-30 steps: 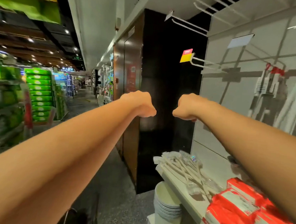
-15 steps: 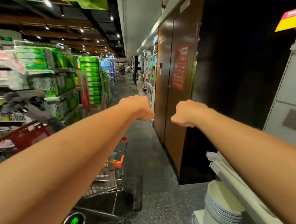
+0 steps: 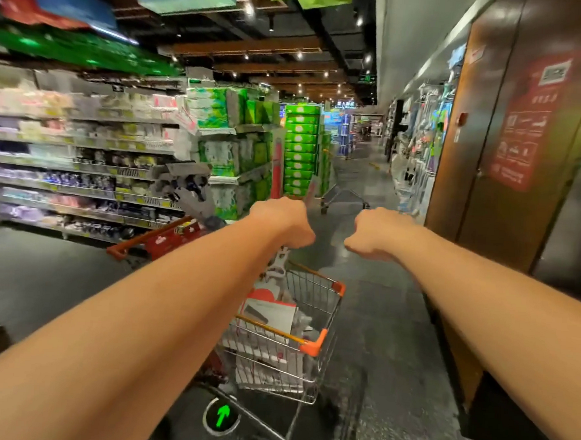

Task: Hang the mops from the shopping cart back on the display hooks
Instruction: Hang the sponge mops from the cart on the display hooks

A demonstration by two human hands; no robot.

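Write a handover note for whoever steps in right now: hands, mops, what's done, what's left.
Left hand: closed fist, empty, held out above the cart.
Right hand: closed fist, empty, held out over the aisle floor.
Mops: packaged ones lie in the cart, a handle sticking up just below the left hand. Exact count cannot be told.
Display hooks: not in view now; the camera faces down the aisle, brown door on the right.
Done: cannot be told from this view; no mop is in hand.
Left: grasp a mop from the cart, carry it to the hooks, hang it, then repeat for the rest.
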